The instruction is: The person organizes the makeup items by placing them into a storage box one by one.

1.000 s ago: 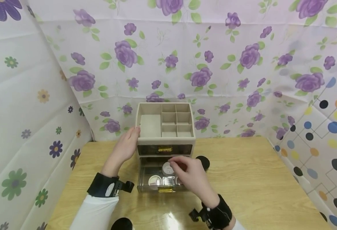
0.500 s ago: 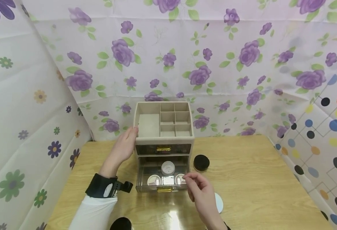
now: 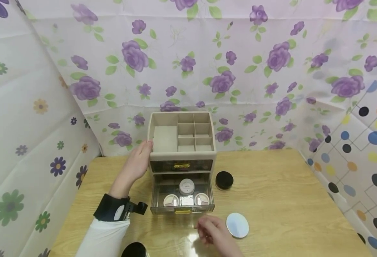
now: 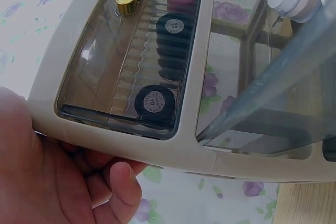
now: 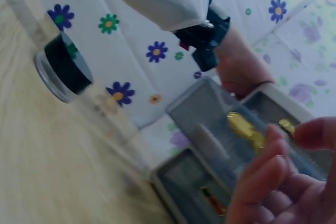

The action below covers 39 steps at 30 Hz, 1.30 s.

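Note:
A beige drawer organizer (image 3: pixel 182 155) stands at the back of the wooden table. My left hand (image 3: pixel 138 159) rests against its left side; in the left wrist view its fingers (image 4: pixel 126 182) lie bent along the side wall. The clear lower drawer (image 3: pixel 182 211) is pulled out. Inside it are a white-topped round jar (image 3: pixel 186 186), a pale round pot (image 3: pixel 170 200), another round pot (image 3: pixel 202 199) and a small square case (image 3: pixel 187 200). My right hand (image 3: pixel 216 233) hangs loosely curled in front of the drawer, holding nothing; thumb and fingers stand apart in the right wrist view.
A round pale-blue disc (image 3: pixel 237 225) lies right of my right hand. One black-lidded jar (image 3: pixel 224 180) stands right of the organizer, another black-lidded jar (image 3: pixel 134 250) at the near edge. The upper drawer (image 3: pixel 182 166) is closed. Flowered cloth (image 3: pixel 175 64) hangs behind.
My right hand has moved from above the open drawer toward me, uncovering the pots and the round disc. My left hand stays on the organizer's side.

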Available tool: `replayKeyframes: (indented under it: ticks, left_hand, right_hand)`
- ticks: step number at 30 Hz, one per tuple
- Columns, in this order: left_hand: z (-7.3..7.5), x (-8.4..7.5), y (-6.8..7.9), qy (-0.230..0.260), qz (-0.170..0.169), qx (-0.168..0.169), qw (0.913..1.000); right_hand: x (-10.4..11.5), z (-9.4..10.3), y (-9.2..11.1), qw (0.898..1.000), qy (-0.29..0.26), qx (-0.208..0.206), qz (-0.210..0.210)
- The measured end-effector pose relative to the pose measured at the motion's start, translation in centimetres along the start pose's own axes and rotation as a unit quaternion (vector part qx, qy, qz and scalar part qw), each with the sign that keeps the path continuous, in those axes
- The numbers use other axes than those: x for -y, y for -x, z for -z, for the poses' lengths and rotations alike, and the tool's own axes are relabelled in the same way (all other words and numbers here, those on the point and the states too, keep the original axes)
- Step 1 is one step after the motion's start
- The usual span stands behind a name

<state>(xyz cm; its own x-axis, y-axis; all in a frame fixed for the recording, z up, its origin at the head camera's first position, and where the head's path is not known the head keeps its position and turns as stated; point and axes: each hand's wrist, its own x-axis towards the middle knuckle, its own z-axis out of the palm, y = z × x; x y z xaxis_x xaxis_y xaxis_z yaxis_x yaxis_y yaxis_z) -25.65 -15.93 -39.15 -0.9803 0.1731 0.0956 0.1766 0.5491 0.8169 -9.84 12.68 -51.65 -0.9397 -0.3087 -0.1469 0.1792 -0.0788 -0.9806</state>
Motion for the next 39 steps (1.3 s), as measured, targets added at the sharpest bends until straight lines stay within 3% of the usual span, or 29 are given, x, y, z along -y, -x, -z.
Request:
replayKeyframes:
  ticks: [4, 10, 20, 31, 39]
  left_hand:
    - [0.1, -0.1, 0.0, -0.001, -0.003, -0.001, 1.0000]
    - [0.2, -0.1, 0.0, -0.005, -0.001, -0.003, 1.0000]
    - [0.5, -0.2, -0.1, -0.013, -0.005, -0.004, 0.9999]
    - [0.1, -1.0, 0.0, -0.115, -0.003, -0.054, 0.9919]
    - [0.1, -1.0, 0.0, -0.127, -0.015, -0.067, 0.9896]
  right_hand:
    - [-0.9, -0.8, -0.9, 0.998, 0.006, 0.043, -0.037]
    - [-1.2, -1.9, -1.9, 0.997, -0.015, 0.066, -0.035]
    - [-1.4, -2.7, -3.0, 0.999, -0.013, 0.043, -0.023]
    - [-1.0, -3.5, -3.6, 0.999, -0.032, 0.012, -0.019]
    - [-0.6, -3.8, -4.4, 0.999, -0.029, 0.005, -0.016]
